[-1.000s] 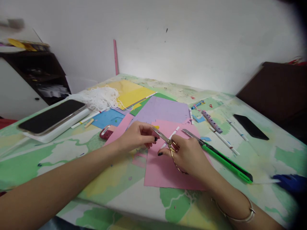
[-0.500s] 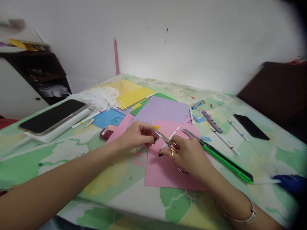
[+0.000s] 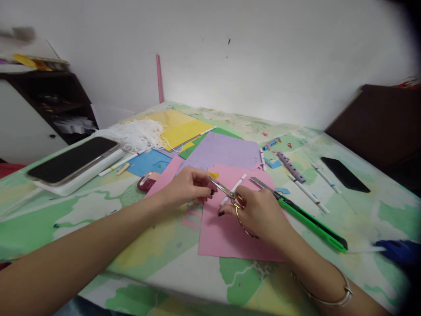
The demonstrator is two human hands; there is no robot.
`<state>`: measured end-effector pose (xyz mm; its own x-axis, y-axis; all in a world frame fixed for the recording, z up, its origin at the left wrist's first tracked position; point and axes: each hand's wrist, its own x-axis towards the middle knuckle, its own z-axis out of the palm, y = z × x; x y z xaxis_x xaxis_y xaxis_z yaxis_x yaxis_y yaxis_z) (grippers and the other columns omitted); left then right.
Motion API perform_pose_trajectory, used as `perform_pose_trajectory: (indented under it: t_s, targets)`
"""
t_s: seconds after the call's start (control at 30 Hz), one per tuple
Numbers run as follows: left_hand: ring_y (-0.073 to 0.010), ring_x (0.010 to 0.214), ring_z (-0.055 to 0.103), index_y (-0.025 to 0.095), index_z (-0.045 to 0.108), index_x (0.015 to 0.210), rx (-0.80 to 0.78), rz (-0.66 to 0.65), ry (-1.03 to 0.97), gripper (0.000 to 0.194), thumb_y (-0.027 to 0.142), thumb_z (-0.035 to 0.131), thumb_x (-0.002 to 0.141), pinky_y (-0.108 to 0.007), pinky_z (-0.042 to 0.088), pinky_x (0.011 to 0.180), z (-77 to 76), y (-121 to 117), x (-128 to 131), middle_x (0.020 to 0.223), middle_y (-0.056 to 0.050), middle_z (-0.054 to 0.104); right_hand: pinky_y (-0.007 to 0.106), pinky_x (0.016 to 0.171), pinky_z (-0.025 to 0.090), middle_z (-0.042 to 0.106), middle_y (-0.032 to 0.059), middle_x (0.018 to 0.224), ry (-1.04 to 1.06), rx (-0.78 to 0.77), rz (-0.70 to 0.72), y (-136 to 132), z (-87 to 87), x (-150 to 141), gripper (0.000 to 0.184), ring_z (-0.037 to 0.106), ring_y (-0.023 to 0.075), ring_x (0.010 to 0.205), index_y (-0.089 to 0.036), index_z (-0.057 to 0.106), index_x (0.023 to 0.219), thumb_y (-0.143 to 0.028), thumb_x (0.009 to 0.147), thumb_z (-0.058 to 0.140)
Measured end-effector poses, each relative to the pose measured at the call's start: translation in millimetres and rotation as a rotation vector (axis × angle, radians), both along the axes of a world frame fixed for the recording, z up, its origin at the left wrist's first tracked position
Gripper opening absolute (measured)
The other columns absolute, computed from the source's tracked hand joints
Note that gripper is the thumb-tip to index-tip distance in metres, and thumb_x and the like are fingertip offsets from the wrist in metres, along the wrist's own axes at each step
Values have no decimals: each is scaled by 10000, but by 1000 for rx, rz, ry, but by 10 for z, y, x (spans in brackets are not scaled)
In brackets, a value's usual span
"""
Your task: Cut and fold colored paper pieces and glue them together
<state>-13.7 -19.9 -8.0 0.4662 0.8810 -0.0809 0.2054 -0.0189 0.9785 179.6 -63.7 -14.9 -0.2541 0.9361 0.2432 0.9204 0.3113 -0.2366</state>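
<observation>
My right hand (image 3: 258, 213) grips a pair of scissors (image 3: 226, 192) by gold-coloured handles, its thumb in the larger loop. The silver blades point up and left, their tips close to the fingers of my left hand (image 3: 194, 186). That hand is closed in a pinch; whatever lies between its fingers is too small or hidden to make out. A small yellow scrap (image 3: 213, 175) shows just beyond the blade tips. Below both hands lies pink paper (image 3: 226, 239), with a white stick (image 3: 241, 181) on it, partly behind the scissors.
A green box cutter (image 3: 312, 224) with its blade out lies right of my right hand. Purple (image 3: 226, 149) and yellow sheets (image 3: 177, 125), white yarn (image 3: 134, 135), a phone on a white box (image 3: 72, 160), a black phone (image 3: 345, 174) and decorated sticks (image 3: 291, 166) lie around.
</observation>
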Motion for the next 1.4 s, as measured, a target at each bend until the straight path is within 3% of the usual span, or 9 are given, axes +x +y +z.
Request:
perform_pose_trajectory:
  t_s: [0.33, 0.6, 0.73, 0.8, 0.9, 1.1, 1.23, 1.4]
  targets:
    - [-84, 504, 517, 112, 649, 706, -18, -6, 23, 64, 130, 608, 660, -188, 387, 464, 32, -21, 11, 550, 14, 568, 242, 489, 201, 576, 27, 516, -77, 2, -42, 10, 10, 13, 427, 497, 159, 505, -202, 549, 647, -619, 728, 586]
    - [-95, 519, 565, 117, 644, 744, -63, 41, 11, 70, 177, 632, 711, -197, 428, 488, 27, -9, 7, 591, -3, 613, 245, 493, 247, 545, 12, 522, 144, 79, -71, 112, 47, 93, 446, 453, 124, 480, -184, 509, 612, -601, 764, 551]
    - [-84, 508, 551, 113, 639, 700, -87, 62, 21, 95, 203, 661, 718, -181, 423, 489, 44, -58, 53, 550, 3, 603, 226, 429, 274, 515, -14, 440, 508, -142, -73, 138, 37, 78, 402, 431, 100, 389, -178, 534, 622, -549, 772, 572]
    - [-74, 484, 525, 115, 617, 643, -76, 60, 24, 138, 219, 675, 712, -172, 403, 469, 49, -87, 74, 515, 12, 579, 214, 380, 279, 535, -20, 435, 702, -306, -28, 123, 28, 42, 373, 402, 84, 332, -174, 556, 669, -532, 766, 587]
    - [-66, 464, 496, 122, 593, 611, -19, 64, 29, 180, 246, 674, 714, -164, 371, 437, 24, -106, 96, 513, 15, 567, 194, 332, 259, 576, -16, 472, 884, -427, 42, 82, 16, -24, 346, 350, 56, 298, -164, 569, 700, -502, 734, 636]
    - [-69, 441, 475, 138, 557, 559, 81, 51, 83, 125, 137, 665, 622, -164, 346, 403, -104, -110, 147, 473, 44, 505, 181, 378, 290, 561, -17, 460, 817, -414, 35, 28, -20, -109, 263, 467, 85, 396, -158, 561, 648, -386, 692, 685]
    - [-55, 436, 417, 143, 543, 508, 171, -10, 146, 141, 123, 651, 596, -160, 288, 395, -153, -128, 160, 450, 58, 468, 182, 415, 333, 572, -15, 476, 829, -445, 34, 20, -1, -118, 139, 523, 103, 450, -163, 549, 634, -263, 710, 610]
    - [-67, 451, 455, 147, 586, 545, 152, -31, 142, 129, 190, 680, 621, -171, 318, 414, -141, -145, 140, 483, 42, 534, 168, 390, 283, 563, -33, 495, 868, -474, 29, 12, 63, -105, 62, 395, 47, 383, -160, 554, 630, -151, 680, 520]
